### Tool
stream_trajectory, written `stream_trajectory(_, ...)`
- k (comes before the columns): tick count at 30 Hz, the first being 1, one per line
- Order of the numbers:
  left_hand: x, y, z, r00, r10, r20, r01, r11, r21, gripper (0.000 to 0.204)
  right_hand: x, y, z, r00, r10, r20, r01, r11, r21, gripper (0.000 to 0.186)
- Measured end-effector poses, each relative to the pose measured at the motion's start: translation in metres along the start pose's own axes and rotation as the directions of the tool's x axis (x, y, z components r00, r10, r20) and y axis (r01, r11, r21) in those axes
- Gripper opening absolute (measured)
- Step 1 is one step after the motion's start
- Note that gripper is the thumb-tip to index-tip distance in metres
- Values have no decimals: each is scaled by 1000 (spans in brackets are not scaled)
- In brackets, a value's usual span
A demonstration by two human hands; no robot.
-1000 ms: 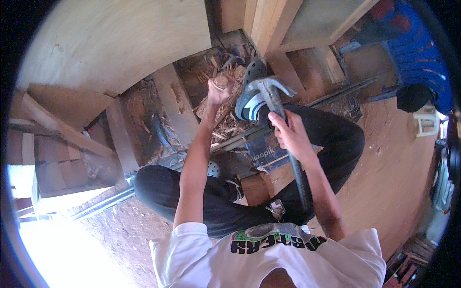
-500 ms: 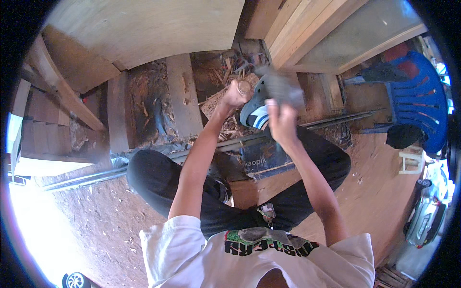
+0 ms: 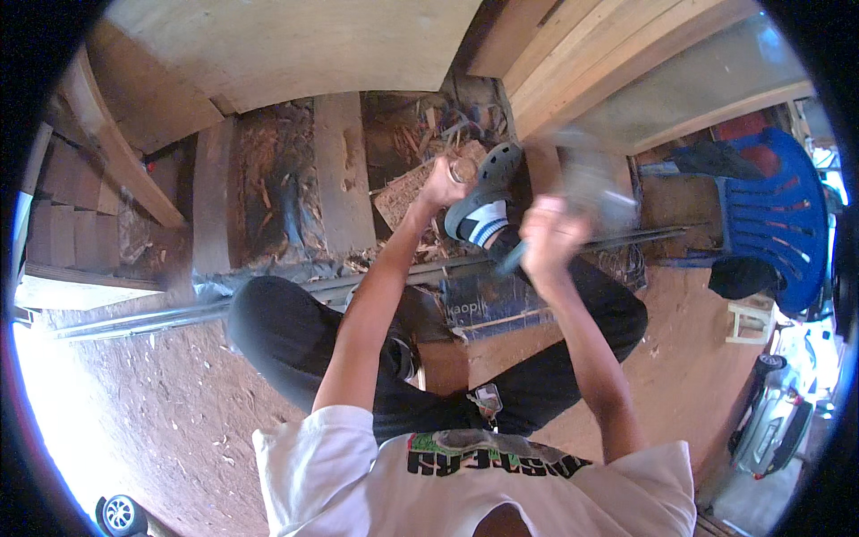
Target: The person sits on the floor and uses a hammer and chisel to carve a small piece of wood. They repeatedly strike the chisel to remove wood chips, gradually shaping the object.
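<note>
My left hand (image 3: 436,186) is closed around the round wooden handle of a chisel (image 3: 463,170), its butt end facing up and its blade hidden. Under that hand lies a rough wooden block (image 3: 401,197) with splinters and chips about it. My right hand (image 3: 552,234) grips a hammer (image 3: 512,261) by its blue-green handle. The grey hammer head is smeared by motion, raised to the right of the chisel and apart from it. Beside the block rests my foot in a grey clog (image 3: 501,166) and striped sock.
Wooden beams (image 3: 340,170) cross the chip-littered ground. Long metal pipes (image 3: 197,311) run in front of them. Large boards (image 3: 268,54) and stacked planks (image 3: 626,54) lie at the far side. A blue plastic chair (image 3: 774,215) stands at the right, near a small pale stool (image 3: 750,322).
My right hand has swung the hammer to the right, away from the chisel. My left hand stays in nearly the same place on the chisel.
</note>
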State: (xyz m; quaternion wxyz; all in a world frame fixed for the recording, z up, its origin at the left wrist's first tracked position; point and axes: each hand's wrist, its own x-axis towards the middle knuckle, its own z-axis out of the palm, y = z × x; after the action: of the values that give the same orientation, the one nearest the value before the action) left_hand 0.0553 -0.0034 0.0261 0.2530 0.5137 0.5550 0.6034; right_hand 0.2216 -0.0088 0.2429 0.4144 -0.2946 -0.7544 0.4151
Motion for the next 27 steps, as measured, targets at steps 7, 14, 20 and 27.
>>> stream_trajectory(7, -1, 16, -5, 999, -41, -31, 37, 991, -131, 12, -12, -26, -22, 806, 513, 295, -531, 847, -21, 31)
stream_trajectory(14, -2, -5, 4, 990, -76, -115, 51, 978, -203, 18, 16, -50, -23, 932, -203, -302, 302, 895, 329, 35)
stream_trajectory(20, -2, 1, -2, 988, 64, -140, -88, 980, -179, 13, -15, 30, 7, 782, 554, 286, -464, 824, -326, 37)
stream_trajectory(27, -4, 2, -3, 991, -54, -120, 31, 982, -186, 19, 2, -77, -50, 974, 226, 33, -228, 959, 170, 31)
